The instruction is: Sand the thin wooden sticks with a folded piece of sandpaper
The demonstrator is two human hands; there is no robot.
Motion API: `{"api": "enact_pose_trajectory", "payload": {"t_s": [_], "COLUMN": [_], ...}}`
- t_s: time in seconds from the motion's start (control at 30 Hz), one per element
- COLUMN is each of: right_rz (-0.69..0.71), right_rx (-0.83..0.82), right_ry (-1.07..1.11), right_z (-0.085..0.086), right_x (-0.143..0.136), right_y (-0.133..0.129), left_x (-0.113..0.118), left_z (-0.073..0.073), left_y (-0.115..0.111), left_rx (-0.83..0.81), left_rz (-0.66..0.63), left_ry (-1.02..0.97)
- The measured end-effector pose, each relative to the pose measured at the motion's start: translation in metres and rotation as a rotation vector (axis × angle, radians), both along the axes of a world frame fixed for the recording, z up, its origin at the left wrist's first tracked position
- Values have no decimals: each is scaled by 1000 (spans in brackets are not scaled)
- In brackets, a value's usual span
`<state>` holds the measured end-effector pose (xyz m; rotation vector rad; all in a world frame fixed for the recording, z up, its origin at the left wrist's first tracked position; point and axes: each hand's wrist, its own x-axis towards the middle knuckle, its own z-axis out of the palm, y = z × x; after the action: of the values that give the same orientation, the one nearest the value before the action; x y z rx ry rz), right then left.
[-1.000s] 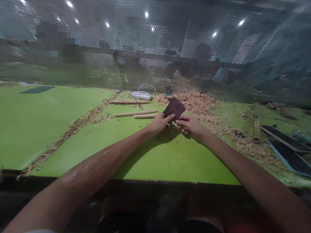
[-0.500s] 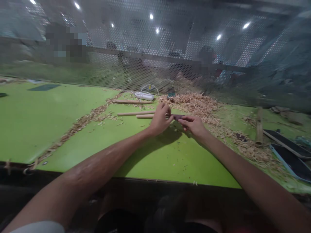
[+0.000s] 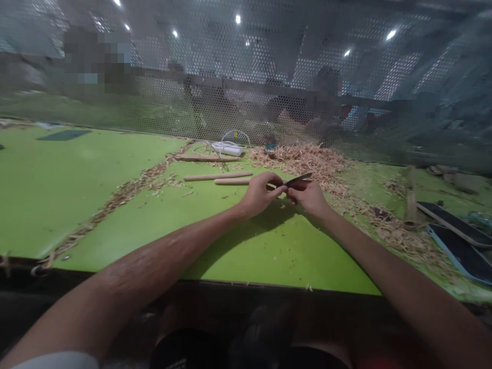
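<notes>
I have both hands together near the middle of my view, above the green counter (image 3: 238, 256), and I take that spot as the centre of my clock, with twelve pointing away from me. My left hand (image 3: 259, 196) comes in from seven o'clock, thumb and fingers pinching one end of a thin dark sheet (image 3: 300, 179). My right hand (image 3: 312, 197) comes in from four o'clock, its fingers curled and closed on the same sheet just beside the left fingertips. I see the sheet almost edge-on, its free end slanting up toward two o'clock above the right fingers. At nine to ten o'clock two pale rods (image 3: 218, 176) lie side by side, the nearer one ending near my left hand. Beyond them I find a longer wooden strip (image 3: 207, 159), then a white device (image 3: 227, 149) with a looped white cord at eleven. A heap of wood shavings (image 3: 311, 158) spreads at one o'clock, with a small teal item (image 3: 270, 146) by its left side; I can't tell what that is. Toward three o'clock stands out a bamboo-like tube (image 3: 410, 200), and past it lie a dark phone (image 3: 457, 223) and a blue-edged phone (image 3: 459, 253). A flat dark green piece (image 3: 64, 135) rests far off at ten, and a perforated screen (image 3: 246, 110) crosses twelve, with blurred shapes behind it.
</notes>
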<state>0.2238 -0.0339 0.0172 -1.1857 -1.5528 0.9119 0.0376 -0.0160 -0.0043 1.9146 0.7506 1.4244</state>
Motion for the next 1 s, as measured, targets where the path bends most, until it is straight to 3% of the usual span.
{"api": "enact_pose_trajectory", "payload": {"t_s": [0.3,0.57,0.77,1.0], "right_rz": [5,-102,-85,-176], "right_rx": [114,230,173,209], "right_ry": [-105,15,14,2], "right_z": [7,5,5,10], "right_x": [4,10,12,13], "right_y": [-2,5,5,3], "left_x": [1,-1,-1,-4], "left_z": [1,1,3,8], "left_y": [-2,6,5,3], "left_rx": [-100,-220,-299,-326], "left_rz": [6,62,2,-30], "left_ry": [-12,3,-25,58]}}
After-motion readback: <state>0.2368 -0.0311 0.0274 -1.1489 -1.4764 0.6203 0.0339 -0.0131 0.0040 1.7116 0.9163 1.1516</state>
